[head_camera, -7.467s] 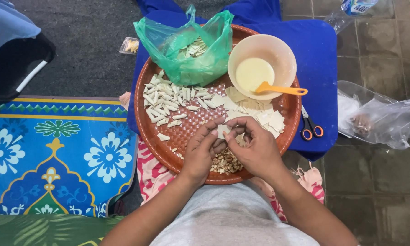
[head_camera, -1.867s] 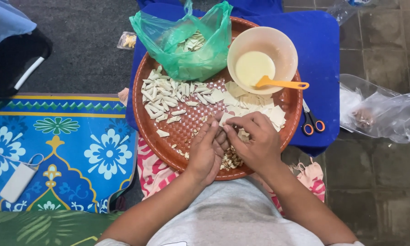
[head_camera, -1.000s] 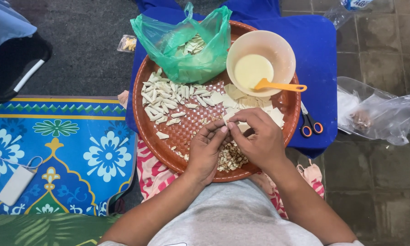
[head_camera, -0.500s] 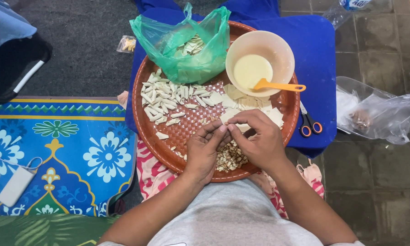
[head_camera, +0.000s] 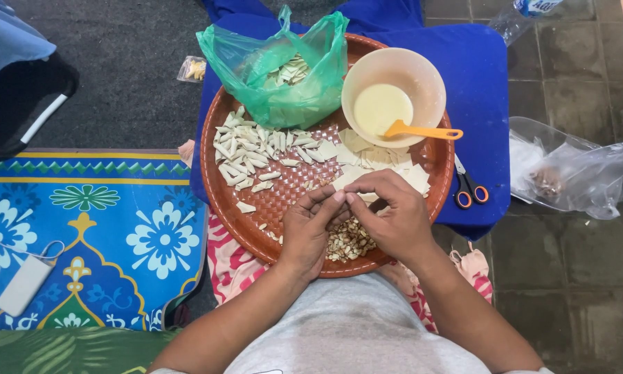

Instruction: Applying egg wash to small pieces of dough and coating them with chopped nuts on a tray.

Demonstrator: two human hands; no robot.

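While both hands meet at the centre of the frame over the round brown woven tray [head_camera: 221, 187], the step in hand looks like folding or rolling a small pale wrapper around filling. The left hand [head_camera: 310, 228] and right hand [head_camera: 393, 216] are curled inward, fingertips touching, pinching a small pale wrapper piece [head_camera: 368, 197] between them; most of it is hidden by the fingers, so its shape can't be told.

Just below the hands, lower centre of the tray, sits a heap of peanuts [head_camera: 349, 241]. Flat wrapper squares [head_camera: 367, 158] lie just above the hands, right of centre. Finished rolled pieces [head_camera: 249, 149], pale, thin and short, are scattered over the tray's left half. A green plastic bag [head_camera: 284, 69] with more pale pieces sits at the tray's top edge. A cream bowl [head_camera: 394, 76] of pale liquid with an orange spoon [head_camera: 422, 131] is upper right on the tray.

Judgement: the next move calls for a tight fingertip pinch to close the piece without tearing the thin sheet.

Scissors [head_camera: 469, 188] lie on the blue cushion [head_camera: 481, 83], right of the tray.
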